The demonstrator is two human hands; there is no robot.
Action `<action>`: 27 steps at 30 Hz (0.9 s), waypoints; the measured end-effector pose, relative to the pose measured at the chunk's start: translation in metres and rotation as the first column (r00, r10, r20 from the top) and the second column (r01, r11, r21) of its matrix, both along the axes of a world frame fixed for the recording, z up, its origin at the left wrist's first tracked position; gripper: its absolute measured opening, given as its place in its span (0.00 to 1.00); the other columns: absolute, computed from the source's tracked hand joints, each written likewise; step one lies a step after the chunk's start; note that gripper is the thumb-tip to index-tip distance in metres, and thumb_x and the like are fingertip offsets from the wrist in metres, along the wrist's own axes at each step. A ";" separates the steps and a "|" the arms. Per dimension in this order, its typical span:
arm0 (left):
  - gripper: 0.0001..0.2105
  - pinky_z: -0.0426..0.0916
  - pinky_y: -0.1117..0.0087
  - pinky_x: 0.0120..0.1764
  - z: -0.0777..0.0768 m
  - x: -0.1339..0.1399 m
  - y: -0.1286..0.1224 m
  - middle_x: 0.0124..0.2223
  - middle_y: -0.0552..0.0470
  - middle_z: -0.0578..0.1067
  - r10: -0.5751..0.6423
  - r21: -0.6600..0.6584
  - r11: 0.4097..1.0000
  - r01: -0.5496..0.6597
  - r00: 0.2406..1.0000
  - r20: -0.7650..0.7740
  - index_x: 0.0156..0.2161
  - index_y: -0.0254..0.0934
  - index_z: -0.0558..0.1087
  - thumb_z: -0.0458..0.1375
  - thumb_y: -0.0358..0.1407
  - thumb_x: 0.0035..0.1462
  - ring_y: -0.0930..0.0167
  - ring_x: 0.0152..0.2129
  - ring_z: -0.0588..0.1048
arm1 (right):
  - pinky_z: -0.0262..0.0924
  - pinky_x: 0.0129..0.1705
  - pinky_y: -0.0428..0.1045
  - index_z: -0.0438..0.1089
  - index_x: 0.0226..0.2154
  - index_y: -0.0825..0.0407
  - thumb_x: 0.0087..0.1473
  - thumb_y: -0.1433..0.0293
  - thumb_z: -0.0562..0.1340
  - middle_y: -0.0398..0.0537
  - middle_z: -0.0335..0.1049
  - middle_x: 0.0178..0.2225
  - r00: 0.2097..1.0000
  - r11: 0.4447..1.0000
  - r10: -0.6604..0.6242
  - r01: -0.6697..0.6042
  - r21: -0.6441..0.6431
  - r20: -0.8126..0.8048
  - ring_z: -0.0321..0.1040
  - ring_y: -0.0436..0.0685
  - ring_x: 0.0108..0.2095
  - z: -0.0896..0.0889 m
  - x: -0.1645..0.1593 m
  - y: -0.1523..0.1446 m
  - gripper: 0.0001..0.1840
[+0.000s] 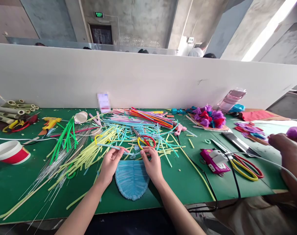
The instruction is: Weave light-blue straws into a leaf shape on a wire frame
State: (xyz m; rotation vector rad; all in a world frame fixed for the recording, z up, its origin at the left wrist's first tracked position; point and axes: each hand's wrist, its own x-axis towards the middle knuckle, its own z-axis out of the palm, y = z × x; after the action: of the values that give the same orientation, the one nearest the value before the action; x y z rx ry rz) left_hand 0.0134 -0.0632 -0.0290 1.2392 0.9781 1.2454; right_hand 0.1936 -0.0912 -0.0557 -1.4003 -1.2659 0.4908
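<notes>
Green tabletop [174,184], blue strip [109,146], long axis left-to-right

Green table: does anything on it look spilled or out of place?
Yes: at left, thin metal wires fan out untidily, some jutting past the front of the table. Scissors lie among tangled stems. The blue leaf-shaped piece looks tidy.

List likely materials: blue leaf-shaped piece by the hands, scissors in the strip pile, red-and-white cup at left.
Blue leaf-shaped piece: probably chenille stems, matte; ribbed rows, fuzzy edge.
Scissors: blades look like metal, grey and smooth; red and yellow handles probably plastic, evenly coloured.
Cup: likely paper, smooth; thin wall, rounded rim. Plastic can't be excluded.
</notes>
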 end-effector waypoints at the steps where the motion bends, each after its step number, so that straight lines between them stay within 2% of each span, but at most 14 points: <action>1: 0.11 0.66 0.64 0.49 -0.001 -0.001 0.000 0.39 0.46 0.81 0.005 -0.014 1.000 -0.005 1.000 0.014 0.35 0.37 0.77 0.63 0.44 0.55 0.62 0.41 0.77 | 0.62 0.45 0.54 0.71 0.29 0.50 0.58 0.59 0.60 0.53 0.73 0.41 1.000 1.000 -0.002 0.002 0.004 -0.007 0.68 0.61 0.46 0.000 0.001 0.000 0.13; 5: 0.13 0.68 0.63 0.46 -0.008 -0.007 0.005 0.37 0.46 0.81 0.044 -0.085 0.996 -0.036 0.994 0.095 0.36 0.36 0.77 0.66 0.44 0.51 0.62 0.40 0.77 | 0.63 0.46 0.54 0.70 0.29 0.50 0.57 0.58 0.61 0.53 0.72 0.41 0.999 1.000 -0.013 0.014 0.021 -0.051 0.68 0.61 0.45 -0.001 0.003 -0.002 0.13; 9: 0.14 0.70 0.66 0.42 -0.014 -0.013 0.011 0.36 0.48 0.80 0.094 -0.140 0.988 -0.068 0.977 0.192 0.35 0.37 0.76 0.68 0.44 0.49 0.63 0.40 0.77 | 0.64 0.40 0.52 0.68 0.29 0.51 0.57 0.55 0.60 0.54 0.72 0.41 0.990 0.999 -0.048 0.050 0.010 -0.135 0.69 0.59 0.40 -0.002 0.008 -0.003 0.16; 12: 0.14 0.70 0.67 0.40 -0.013 -0.016 0.013 0.37 0.49 0.80 0.117 -0.160 0.984 -0.079 0.961 0.249 0.34 0.37 0.75 0.68 0.44 0.48 0.64 0.40 0.77 | 0.64 0.36 0.51 0.68 0.32 0.51 0.57 0.53 0.59 0.54 0.73 0.40 0.976 0.997 -0.081 0.080 -0.014 -0.204 0.70 0.58 0.37 -0.004 0.011 -0.003 0.18; 19: 0.13 0.69 0.70 0.38 -0.010 -0.018 0.014 0.37 0.50 0.81 0.155 -0.183 0.978 -0.097 0.931 0.331 0.34 0.37 0.77 0.70 0.42 0.47 0.69 0.36 0.77 | 0.61 0.35 0.49 0.68 0.36 0.52 0.57 0.51 0.58 0.48 0.71 0.35 0.945 0.991 -0.133 0.129 -0.032 -0.298 0.65 0.55 0.32 -0.003 0.013 -0.006 0.20; 22: 0.12 0.68 0.71 0.38 -0.012 -0.019 0.016 0.37 0.51 0.81 0.162 -0.185 0.977 -0.101 0.921 0.355 0.34 0.37 0.77 0.70 0.41 0.47 0.70 0.36 0.76 | 0.60 0.35 0.49 0.68 0.35 0.51 0.57 0.51 0.57 0.47 0.70 0.33 0.938 0.991 -0.135 0.135 -0.023 -0.318 0.64 0.54 0.32 -0.002 0.014 -0.007 0.20; 27: 0.11 0.68 0.69 0.41 -0.015 -0.022 0.019 0.41 0.50 0.80 0.159 -0.183 0.979 -0.094 0.911 0.380 0.33 0.38 0.77 0.70 0.42 0.47 0.68 0.41 0.75 | 0.60 0.38 0.49 0.67 0.36 0.51 0.58 0.51 0.57 0.48 0.69 0.37 0.932 0.989 -0.134 0.145 0.007 -0.337 0.64 0.55 0.34 -0.003 0.015 -0.006 0.19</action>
State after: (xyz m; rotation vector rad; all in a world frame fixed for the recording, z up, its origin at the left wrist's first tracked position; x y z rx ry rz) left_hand -0.0083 -0.0439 -0.0443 0.7667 0.8505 1.4193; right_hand 0.2084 -0.0972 -0.0588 -1.3031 -0.8878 0.5813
